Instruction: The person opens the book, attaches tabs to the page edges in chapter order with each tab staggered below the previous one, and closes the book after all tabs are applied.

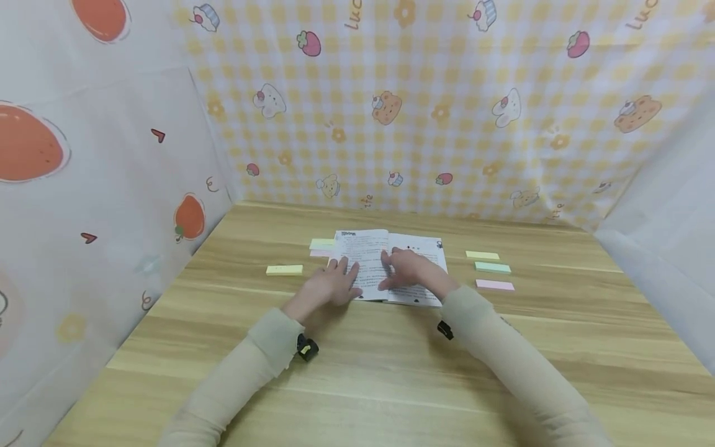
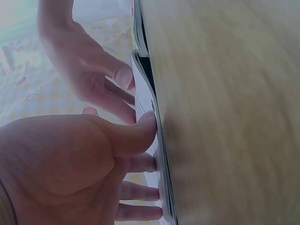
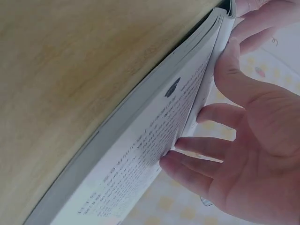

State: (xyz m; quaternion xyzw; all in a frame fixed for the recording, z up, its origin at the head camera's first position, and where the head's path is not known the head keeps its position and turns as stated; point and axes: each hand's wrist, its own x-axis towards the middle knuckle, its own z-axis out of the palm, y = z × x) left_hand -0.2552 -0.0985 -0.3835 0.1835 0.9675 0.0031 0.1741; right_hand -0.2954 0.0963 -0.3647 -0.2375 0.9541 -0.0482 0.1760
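An open book (image 1: 363,245) with printed pages lies on the wooden table in front of me. On its left page rests my left hand (image 1: 334,284), fingers spread, and in the left wrist view its thumb (image 2: 149,126) lies along the book's lower edge. My right hand (image 1: 412,267) reaches over the right page, its fingertips touching the paper near the middle fold. In the right wrist view the right fingers (image 3: 187,171) are fairly straight against the page by the fold, with the thumb also at the paper.
Left of the book lie a yellow sticky-note pad (image 1: 284,270) and a light yellow strip (image 1: 321,243) above a pink one. On the right are yellow (image 1: 483,255), green (image 1: 493,267) and pink (image 1: 494,285) pads. Patterned cloth (image 1: 391,112) hangs behind the table.
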